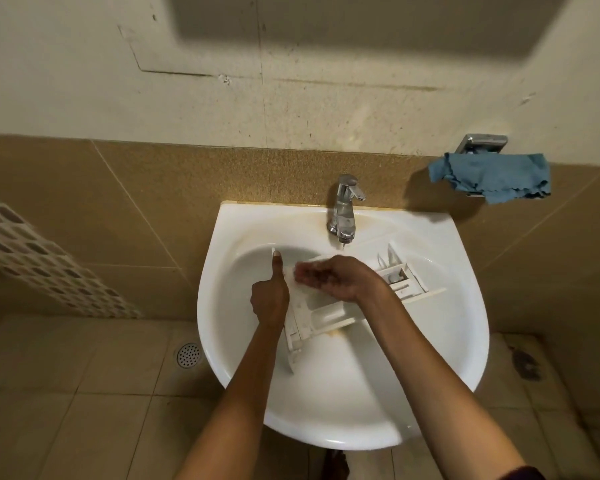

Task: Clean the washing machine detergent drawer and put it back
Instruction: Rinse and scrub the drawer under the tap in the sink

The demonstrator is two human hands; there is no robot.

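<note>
At the far left one floor drain (189,355) sits in the tiles. In the single white sink (326,420) the left hand (269,299) grips the left end of the detergent drawer (326,313), with the thumb stretched up along it and the other fingers curled out of sight. The drawer lies slanted across the basin, below the tap (343,206). The right hand (333,278) rests across its compartments, fingers fairly straight and close together, holding nothing that I can make out. A thin stream seems to fall from the tap just behind them. Further right a blue cloth (492,181) hangs on a metal holder (482,142). Wet plastic is likely slippery, and only one hand truly holds it. A hard rub could slide the drawer down the bowl and knock its thin front panel or the small insert at its right end against the porcelain. In all there are one drawer, two hands, one tap, one cloth.
</note>
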